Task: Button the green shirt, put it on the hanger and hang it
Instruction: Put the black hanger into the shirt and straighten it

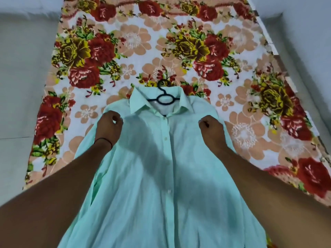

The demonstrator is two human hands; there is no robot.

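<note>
The pale green shirt (161, 176) hangs from my two hands over the flowered blanket, front facing me, its placket buttoned down the middle. A black hanger (163, 99) sits inside the collar, with its hook sticking out above the neck. My left hand (109, 124) pinches the shirt's left shoulder with fingers closed on the cloth. On the other shoulder my right hand (211, 129) grips the cloth the same way. The hanger's arms are hidden under the fabric.
A flowered blanket (125, 51) in red, yellow and peach covers the bed ahead. Pale floor (21, 86) lies to the left and a light wall or floor (308, 51) to the right.
</note>
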